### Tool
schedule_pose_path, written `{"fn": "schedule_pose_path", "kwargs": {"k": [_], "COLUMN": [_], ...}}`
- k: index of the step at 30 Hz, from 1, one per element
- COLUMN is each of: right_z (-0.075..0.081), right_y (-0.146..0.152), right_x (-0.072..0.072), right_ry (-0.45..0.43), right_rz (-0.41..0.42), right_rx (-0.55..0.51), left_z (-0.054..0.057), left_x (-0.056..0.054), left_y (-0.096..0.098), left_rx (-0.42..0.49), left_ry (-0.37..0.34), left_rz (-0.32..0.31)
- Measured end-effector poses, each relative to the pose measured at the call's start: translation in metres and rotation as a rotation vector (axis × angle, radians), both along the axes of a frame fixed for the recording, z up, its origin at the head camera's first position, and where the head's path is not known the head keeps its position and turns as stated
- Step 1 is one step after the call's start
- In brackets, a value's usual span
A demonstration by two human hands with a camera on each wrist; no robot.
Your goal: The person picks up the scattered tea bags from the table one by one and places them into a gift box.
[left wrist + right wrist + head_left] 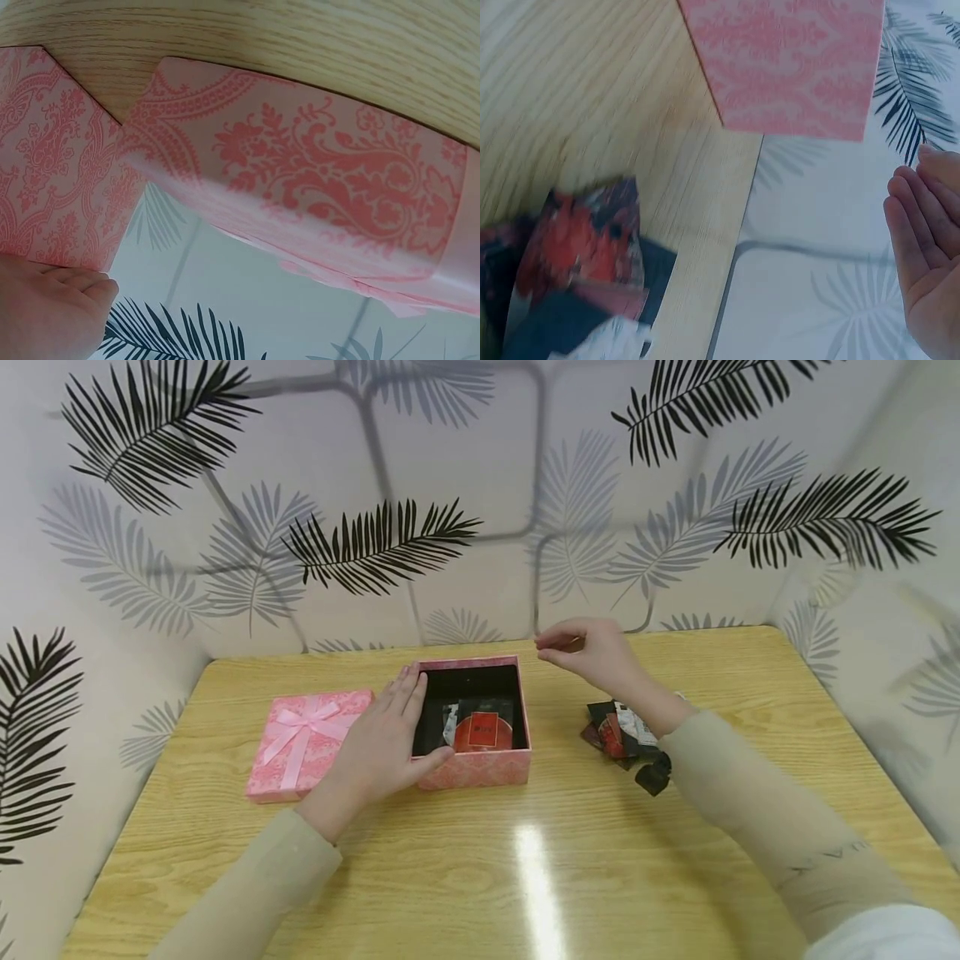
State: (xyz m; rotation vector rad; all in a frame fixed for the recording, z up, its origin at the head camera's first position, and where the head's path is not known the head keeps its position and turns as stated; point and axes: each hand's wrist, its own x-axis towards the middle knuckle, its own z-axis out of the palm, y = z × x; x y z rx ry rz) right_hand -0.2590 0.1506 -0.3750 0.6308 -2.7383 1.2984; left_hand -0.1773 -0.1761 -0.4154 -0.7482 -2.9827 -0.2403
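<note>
A pink patterned box (476,770) stands uncovered on the table, its inside black, with a few black and red packets (485,732) lying in it. My left hand (382,735) rests along the box's left edge, fingers extended and thumb at the front rim. In the left wrist view the fingers touch the box wall (60,157). To the right of the box and above table height, my right hand (596,652) has its thumb and fingers bent toward each other, nothing visible between them. The right wrist view shows that hand (934,255) apart from the box (795,75).
The pink lid (288,727) with a ribbon bow lies left of the box, partly behind the left hand. Loose packets (611,731) are piled under the right forearm, beside a crumpled black piece (654,774). A leaf-patterned covering (480,585) rises behind the table.
</note>
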Motion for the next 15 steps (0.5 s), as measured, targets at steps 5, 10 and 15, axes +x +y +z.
{"fn": "schedule_pose_path", "kwargs": {"k": [5,10,15], "right_z": [0.001,-0.001,-0.001], "right_y": [0.023,0.045,0.066], "right_x": [0.0,0.0,0.002], "right_ry": [0.006,-0.016,-0.036], "right_rz": [-0.029,-0.069,-0.085], "right_rx": [0.005,0.01,0.011], "left_z": [0.001,0.001,0.0], "left_x": [0.0,0.0,-0.001], "left_y": [0.001,0.001,0.001], "left_rx": [0.002,0.007,-0.002], "left_ry": [-0.005,-0.01,-0.004], "left_rz": [0.001,0.005,0.006]}}
